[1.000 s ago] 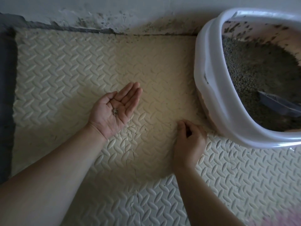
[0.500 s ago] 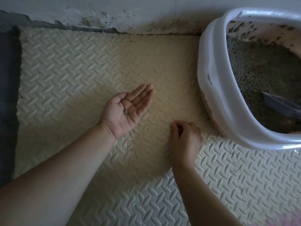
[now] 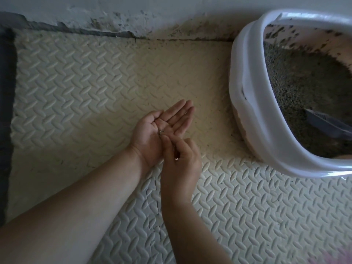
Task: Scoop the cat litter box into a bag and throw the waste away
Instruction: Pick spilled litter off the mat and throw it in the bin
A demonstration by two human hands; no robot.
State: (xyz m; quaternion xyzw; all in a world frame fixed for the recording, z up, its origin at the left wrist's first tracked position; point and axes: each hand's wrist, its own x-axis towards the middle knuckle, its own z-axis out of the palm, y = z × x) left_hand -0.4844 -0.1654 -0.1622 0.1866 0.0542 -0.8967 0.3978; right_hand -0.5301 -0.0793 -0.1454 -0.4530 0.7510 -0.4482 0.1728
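Note:
My left hand lies palm up over the cream foam mat, fingers straight, with a few grey litter grains on the palm. My right hand is above that palm, its thumb and fingertips pinched together at the grains. The white litter box stands at the right, filled with grey litter. A grey-blue scoop lies inside it, partly cut off by the frame's edge.
A stained wall base runs along the top. A dark strip of floor borders the mat on the left. Small specks of litter dot the mat near the box. Something pink shows at the bottom right corner.
My right hand has lifted off the mat and moved left onto my left palm. My left hand has shifted right, toward the box.

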